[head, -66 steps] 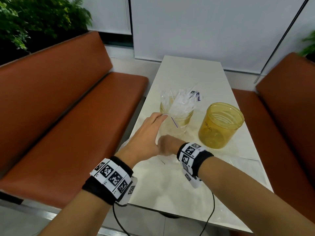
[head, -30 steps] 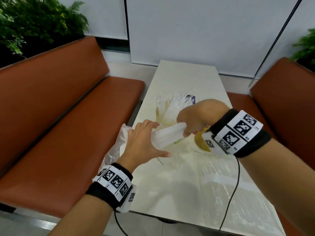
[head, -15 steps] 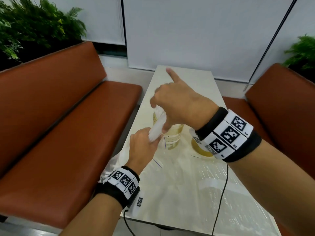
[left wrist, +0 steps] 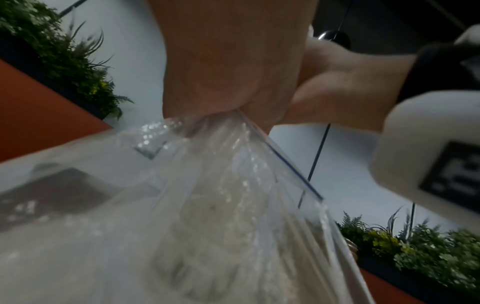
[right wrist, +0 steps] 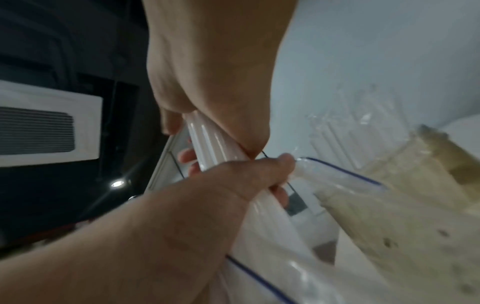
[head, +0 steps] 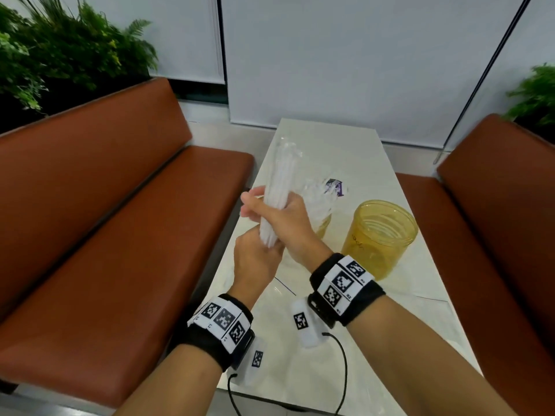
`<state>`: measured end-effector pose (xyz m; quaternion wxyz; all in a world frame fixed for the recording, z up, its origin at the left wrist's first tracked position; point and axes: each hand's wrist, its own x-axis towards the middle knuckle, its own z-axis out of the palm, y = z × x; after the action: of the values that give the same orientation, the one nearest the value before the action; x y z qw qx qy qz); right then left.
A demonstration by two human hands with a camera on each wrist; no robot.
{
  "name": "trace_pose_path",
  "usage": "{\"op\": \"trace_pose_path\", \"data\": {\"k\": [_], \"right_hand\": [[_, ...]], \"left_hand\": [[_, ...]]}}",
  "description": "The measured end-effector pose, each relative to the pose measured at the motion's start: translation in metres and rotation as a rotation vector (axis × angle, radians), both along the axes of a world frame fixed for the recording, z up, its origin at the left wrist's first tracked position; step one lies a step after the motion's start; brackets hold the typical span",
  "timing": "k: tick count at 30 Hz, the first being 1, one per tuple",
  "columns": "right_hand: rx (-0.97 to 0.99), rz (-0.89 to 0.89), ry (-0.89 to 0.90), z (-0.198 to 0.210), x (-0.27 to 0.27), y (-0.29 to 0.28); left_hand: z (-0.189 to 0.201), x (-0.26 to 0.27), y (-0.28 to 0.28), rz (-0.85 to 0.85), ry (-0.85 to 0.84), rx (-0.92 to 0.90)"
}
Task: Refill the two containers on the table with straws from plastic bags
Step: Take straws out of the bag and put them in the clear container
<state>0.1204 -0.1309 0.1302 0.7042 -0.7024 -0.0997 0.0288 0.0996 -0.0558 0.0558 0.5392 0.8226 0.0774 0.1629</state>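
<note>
a bundle of white straws (head: pixel 277 190) is held upright above the near left part of the table (head: pixel 345 145). the right hand (head: pixel 282 219) is wrapped around the bundle's middle, fingers curled tight on it. the left hand (head: pixel 255 259) is clamped lower down, where the mouth of the clear plastic bag (left wrist: pixel 233 205) is gathered; in the left wrist view the bag is seen bunched in that fist and hanging below it, blue zip line showing. the split grip is judged deliberate: the bag is pinned back by 1 hand so the straws can be drawn free by the other.

behind the hands, 1 container (head: pixel 322 223) is seen already bristling with wrapped straws, mostly hidden by the right hand. the 2nd, an amber container (head: pixel 381 238), is seen standing to its right, well clear of both hands and with no straws in it. the bundle is judged to be meant for that one. a vertical hold keeps the straws aligned for dropping in. brown benches (head: pixel 120 220) are noted on both sides of the table.
</note>
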Motion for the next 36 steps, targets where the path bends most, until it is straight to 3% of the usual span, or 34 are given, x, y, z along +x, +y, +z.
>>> {"op": "trace_pose_path", "data": {"k": [3,12,15,24,29,32,34,36], "right_hand": [[-0.060,-0.042,-0.024,0.008,0.002,0.010],[0.186,-0.141,-0.289,0.105,0.037,-0.006],[0.216,-0.222,-0.388,0.121,0.059,-0.017],[-0.254,-0.332,-0.312,0.016,0.134,-0.031],[-0.886,-0.488,-0.332,-0.018,0.145,-0.045],[-1.190,-0.471,-0.313,-0.025,0.143,-0.050],[-1.197,-0.468,-0.312,-0.025,0.142,-0.052],[-0.933,-0.479,-0.293,-0.020,0.140,-0.054]], "left_hand": [[0.000,-0.002,0.005,-0.005,0.023,-0.035],[-0.013,-0.002,0.024,-0.042,-0.065,0.065],[-0.013,-0.002,0.031,-0.038,-0.077,0.101],[0.000,-0.001,0.042,-0.049,-0.152,0.120],[0.003,-0.001,0.048,-0.055,-0.192,0.133],[0.004,-0.002,0.048,-0.057,-0.222,0.126],[0.005,-0.001,0.047,-0.058,-0.233,0.119],[0.006,-0.001,0.045,-0.063,-0.243,0.116]]}}
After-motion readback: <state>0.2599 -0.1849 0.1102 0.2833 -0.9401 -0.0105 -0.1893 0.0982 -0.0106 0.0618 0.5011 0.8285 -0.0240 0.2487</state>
